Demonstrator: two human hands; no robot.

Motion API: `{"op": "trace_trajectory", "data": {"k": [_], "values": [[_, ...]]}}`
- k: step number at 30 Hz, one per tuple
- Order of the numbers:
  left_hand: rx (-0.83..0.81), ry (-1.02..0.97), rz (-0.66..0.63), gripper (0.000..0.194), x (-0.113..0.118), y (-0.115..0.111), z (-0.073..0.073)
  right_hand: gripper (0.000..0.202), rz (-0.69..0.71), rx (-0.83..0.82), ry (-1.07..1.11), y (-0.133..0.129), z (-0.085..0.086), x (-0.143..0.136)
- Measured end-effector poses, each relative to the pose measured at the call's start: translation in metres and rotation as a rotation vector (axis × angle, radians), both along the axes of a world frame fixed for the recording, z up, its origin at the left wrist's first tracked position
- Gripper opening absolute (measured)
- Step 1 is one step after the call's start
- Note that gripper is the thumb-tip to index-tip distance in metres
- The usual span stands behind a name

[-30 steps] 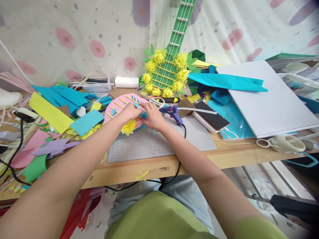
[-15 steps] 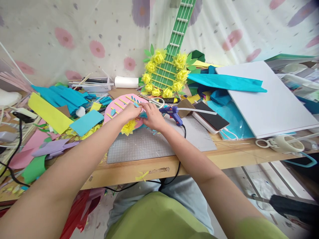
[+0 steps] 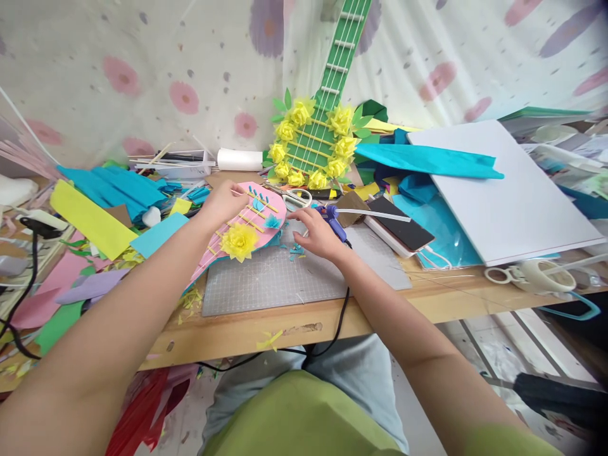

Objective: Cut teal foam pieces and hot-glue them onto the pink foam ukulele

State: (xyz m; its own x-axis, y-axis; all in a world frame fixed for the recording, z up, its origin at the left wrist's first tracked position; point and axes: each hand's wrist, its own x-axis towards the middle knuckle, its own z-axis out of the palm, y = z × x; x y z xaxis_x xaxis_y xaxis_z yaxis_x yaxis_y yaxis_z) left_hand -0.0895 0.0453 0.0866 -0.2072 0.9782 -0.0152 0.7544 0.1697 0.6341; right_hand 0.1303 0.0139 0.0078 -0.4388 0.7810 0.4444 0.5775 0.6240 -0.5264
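A pink craft instrument (image 3: 278, 212), seemingly paper, lies tilted across the grey cutting mat, with yellow strips, small blue pegs, a yellow flower (image 3: 239, 241) and a small blue flower (image 3: 272, 221) on its face. My left hand (image 3: 225, 204) grips its upper left edge, fingers bent together there. To the right of the instrument, my right hand (image 3: 316, 232) is off it, fingers apart and nothing seen in them. Just behind that hand lies a blue glue gun (image 3: 334, 221) with a white glue stick at its back.
Behind stands a green paper instrument (image 3: 313, 136) ringed with yellow flowers. Scissors (image 3: 297, 199) lie before it. Coloured paper scraps (image 3: 92, 221) heap up on the left. A dark phone-like slab (image 3: 401, 221) and a large white board (image 3: 503, 196) are on the right. The cutting mat (image 3: 304, 278) shows blue bits.
My hands have parted: the left moved left to the instrument's edge, the right drew away to the right and opened. The pink instrument has turned, and its yellow and blue flowers now show more.
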Motion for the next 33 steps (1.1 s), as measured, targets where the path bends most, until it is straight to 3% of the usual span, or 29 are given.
{"op": "trace_trajectory", "data": {"k": [5,10,14,18,21,25,30,33], "values": [[0.075,0.215,0.082,0.021,-0.027,0.004,-0.007,0.022,-0.054,-0.155,0.112,-0.008,-0.002,0.026],[0.059,0.225,0.127,0.014,-0.045,0.006,-0.015,0.014,0.030,-0.517,0.140,-0.019,0.003,0.052],[0.069,0.205,0.127,0.014,-0.050,0.010,-0.018,0.014,0.015,-0.679,0.098,-0.023,0.005,0.078],[0.044,0.210,0.068,0.016,-0.044,0.013,-0.026,0.014,-0.114,-0.789,0.184,-0.016,0.008,0.105],[0.023,0.171,0.002,0.017,-0.033,0.015,-0.031,0.011,-0.262,-0.762,0.268,-0.003,0.010,0.113],[0.057,0.090,-0.116,0.019,-0.018,0.016,-0.031,0.014,-0.421,-0.589,0.330,0.015,0.009,0.105],[0.111,0.116,-0.204,0.015,-0.011,0.024,-0.031,0.010,-0.398,-0.425,0.439,0.026,-0.002,0.089],[0.107,0.146,-0.196,0.018,-0.010,0.032,-0.035,0.024,-0.291,-0.429,0.486,0.022,-0.009,0.087]]}}
